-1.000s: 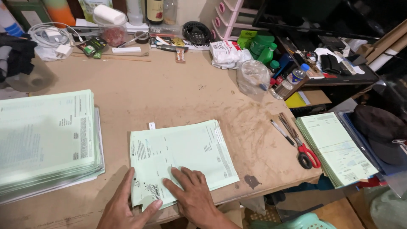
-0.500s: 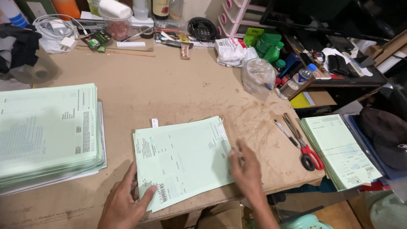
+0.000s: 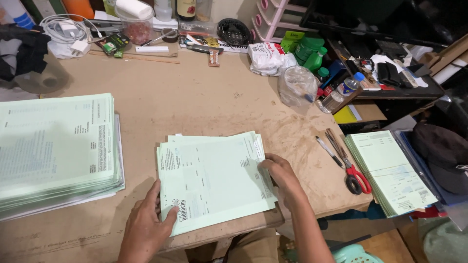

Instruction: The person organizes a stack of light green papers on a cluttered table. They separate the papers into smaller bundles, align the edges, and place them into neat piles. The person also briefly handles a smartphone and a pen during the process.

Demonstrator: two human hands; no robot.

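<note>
Now, going from left to right, a tall stack of pale green printed paper forms (image 3: 56,146) is lying on the brown fibreboard tabletop (image 3: 195,97), well apart from the work. Beside it, the left hand (image 3: 146,224) is resting flat and open, fingers spread, pressing down the lower left corner of the small pile of pale green sheets (image 3: 214,180) sitting at the table's near edge. Since 1 second ago the right hand (image 3: 282,178) has been sliding off the middle of that pile to its right edge, where the fingers are now curling against the sheet edges, grasping nothing fully; the pile's edges are looking slightly fanned, so I judge the person is squaring them up. Farther back, a clear plastic jar with a white lid (image 3: 135,22) is holding something reddish, too blurred to name, and a crumpled clear plastic bag (image 3: 297,85) is showing little inside. At the right, red-handled scissors (image 3: 352,170) and 1 more flat green form stack (image 3: 390,178) are lying.
</note>
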